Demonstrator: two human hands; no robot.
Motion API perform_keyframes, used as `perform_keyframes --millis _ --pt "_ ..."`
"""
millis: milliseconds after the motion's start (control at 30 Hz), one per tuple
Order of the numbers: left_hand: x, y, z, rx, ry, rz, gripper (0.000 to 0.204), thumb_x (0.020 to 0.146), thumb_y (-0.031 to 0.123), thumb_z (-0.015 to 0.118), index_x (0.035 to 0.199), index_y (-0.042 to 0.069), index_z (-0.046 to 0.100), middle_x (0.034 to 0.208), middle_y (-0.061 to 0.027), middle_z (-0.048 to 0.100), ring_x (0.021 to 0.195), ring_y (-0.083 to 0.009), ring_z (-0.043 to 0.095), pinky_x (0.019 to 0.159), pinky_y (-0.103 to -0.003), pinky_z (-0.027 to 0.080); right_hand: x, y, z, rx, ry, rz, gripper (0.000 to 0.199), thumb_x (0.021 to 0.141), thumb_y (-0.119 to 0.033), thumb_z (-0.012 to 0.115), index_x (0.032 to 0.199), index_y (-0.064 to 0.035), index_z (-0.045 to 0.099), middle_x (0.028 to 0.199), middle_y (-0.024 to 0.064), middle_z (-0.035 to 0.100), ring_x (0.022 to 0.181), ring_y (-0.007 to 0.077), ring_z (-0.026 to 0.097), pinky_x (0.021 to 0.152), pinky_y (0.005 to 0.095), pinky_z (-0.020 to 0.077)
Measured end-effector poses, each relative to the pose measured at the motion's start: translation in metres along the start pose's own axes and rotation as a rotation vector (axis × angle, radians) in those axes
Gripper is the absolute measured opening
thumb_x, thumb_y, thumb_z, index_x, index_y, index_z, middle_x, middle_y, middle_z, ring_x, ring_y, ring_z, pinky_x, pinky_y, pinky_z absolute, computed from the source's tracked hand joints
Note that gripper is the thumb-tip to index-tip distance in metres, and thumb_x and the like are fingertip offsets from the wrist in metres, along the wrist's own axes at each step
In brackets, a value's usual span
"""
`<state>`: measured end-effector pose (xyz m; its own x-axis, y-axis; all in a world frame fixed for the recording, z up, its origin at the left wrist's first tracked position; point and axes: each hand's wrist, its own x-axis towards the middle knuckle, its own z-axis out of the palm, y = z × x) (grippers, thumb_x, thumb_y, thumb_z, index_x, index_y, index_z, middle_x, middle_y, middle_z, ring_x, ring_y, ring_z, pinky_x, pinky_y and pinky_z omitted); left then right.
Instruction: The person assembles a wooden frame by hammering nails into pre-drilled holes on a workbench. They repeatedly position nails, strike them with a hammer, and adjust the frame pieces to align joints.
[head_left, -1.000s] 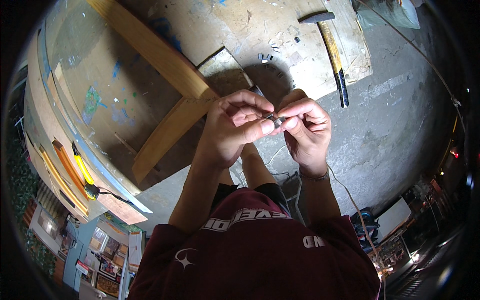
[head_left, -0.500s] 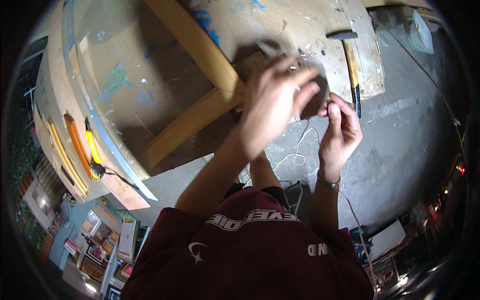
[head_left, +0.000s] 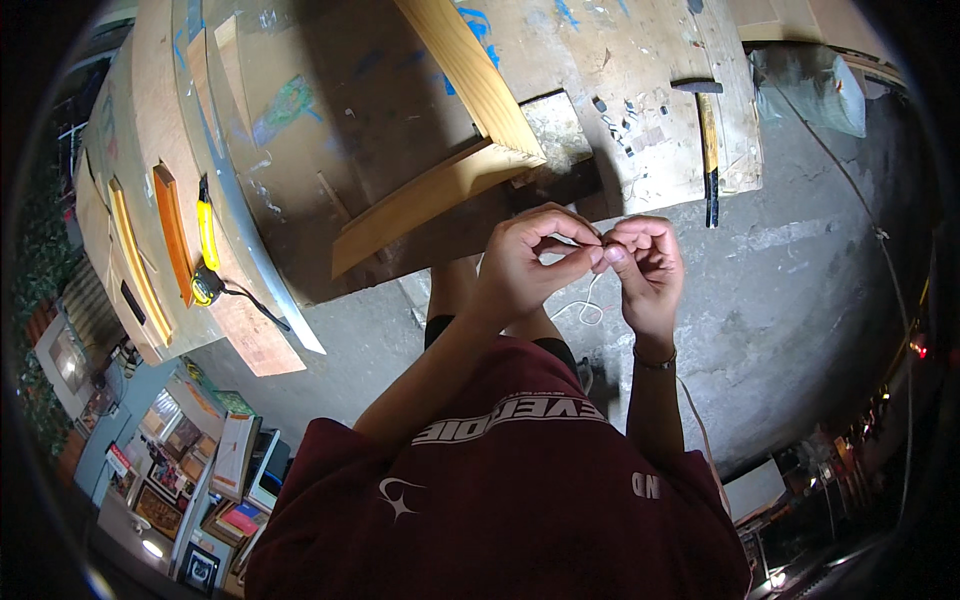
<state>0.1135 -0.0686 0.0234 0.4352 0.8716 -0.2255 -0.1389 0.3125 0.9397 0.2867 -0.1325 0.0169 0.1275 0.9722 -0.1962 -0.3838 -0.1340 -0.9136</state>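
Note:
My left hand (head_left: pixel 532 262) and my right hand (head_left: pixel 645 268) meet fingertip to fingertip in front of the workbench's near edge. Both pinch at the same spot; whatever lies between the fingertips is too small to make out. Just beyond them, a wooden frame corner (head_left: pixel 490 155) rests on the bench, its two mouldings joined at an angle. Under that joint sits a pale, worn block (head_left: pixel 556 128). Several small dark bits (head_left: pixel 628 128) are scattered on the bench to the right of the block. Farther right lies a hammer (head_left: pixel 709 140), its head pointing away from me.
On the bench's left side lie a yellow utility knife (head_left: pixel 207 232), a tape measure (head_left: pixel 206 287) and moulding strips (head_left: pixel 172 230). A white cord (head_left: pixel 590 308) trails on the grey floor (head_left: pixel 760 320) below my hands. A pale bag (head_left: pixel 815 90) stands beyond the bench at right.
My left hand has drawn back from over the bench bits to meet my right hand, which has come slightly left and lower. The view has shifted, uncovering the block and the bits.

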Motion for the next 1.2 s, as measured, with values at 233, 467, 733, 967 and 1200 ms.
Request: perform_keyframes --millis 233,467,733,967,1200 --pt "0.017 -0.002 -0.044 0.626 0.37 0.193 0.012 0.081 0.004 0.082 0.089 0.011 0.077 0.088 -0.0038 0.07 0.08 -0.0219 0.067 0.076 -0.035 0.052 0.047 0.004 -0.07 -1.538 0.622 -0.24 0.042 0.098 -0.028 0.075 0.125 0.0004 0.062 0.117 0.0223 0.063 0.107 0.0377 0.059 0.097 0.0471 0.0463" --pt "0.048 -0.041 -0.05 0.976 0.441 0.505 0.014 0.077 0.014 0.085 0.087 0.019 0.075 0.087 0.0049 0.068 0.083 -0.0187 0.062 0.078 -0.036 0.039 0.077 0.013 -0.146 -1.806 0.569 -0.176 0.029 0.106 -0.026 0.061 0.12 -0.0012 0.055 0.112 0.0265 0.065 0.107 0.0458 0.061 0.097 0.05 0.0477" --pt "0.045 -0.045 -0.056 0.967 0.433 0.507 0.016 0.076 0.015 0.086 0.088 0.02 0.076 0.086 0.0056 0.069 0.084 -0.0183 0.063 0.079 -0.036 0.04 0.03 0.002 -0.086 -1.079 0.728 -0.149 0.029 0.109 -0.03 0.062 0.108 -0.0009 0.061 0.073 0.0024 0.055 0.06 0.0134 0.051 0.054 0.0305 0.0419" --pt "0.044 -0.047 -0.056 0.931 0.422 0.485 0.016 0.077 0.017 0.086 0.09 0.02 0.077 0.085 0.0055 0.069 0.085 -0.0182 0.063 0.08 -0.037 0.041 0.023 0.022 0.026 -0.461 0.491 0.116 0.009 0.101 -0.009 0.074 0.105 -0.0016 0.075 0.075 -0.0067 0.062 0.061 0.0 0.048 0.053 0.0198 0.0352" --pt "0.044 -0.046 -0.056 0.962 0.405 0.497 0.015 0.078 0.018 0.085 0.091 0.019 0.077 0.086 0.0055 0.069 0.085 -0.018 0.063 0.08 -0.037 0.041 0.078 0.032 0.053 -0.371 0.364 0.205 0.015 0.094 -0.002 0.08 0.108 0.0007 0.075 0.082 -0.0052 0.066 0.072 0.0013 0.054 0.063 0.019 0.0439"
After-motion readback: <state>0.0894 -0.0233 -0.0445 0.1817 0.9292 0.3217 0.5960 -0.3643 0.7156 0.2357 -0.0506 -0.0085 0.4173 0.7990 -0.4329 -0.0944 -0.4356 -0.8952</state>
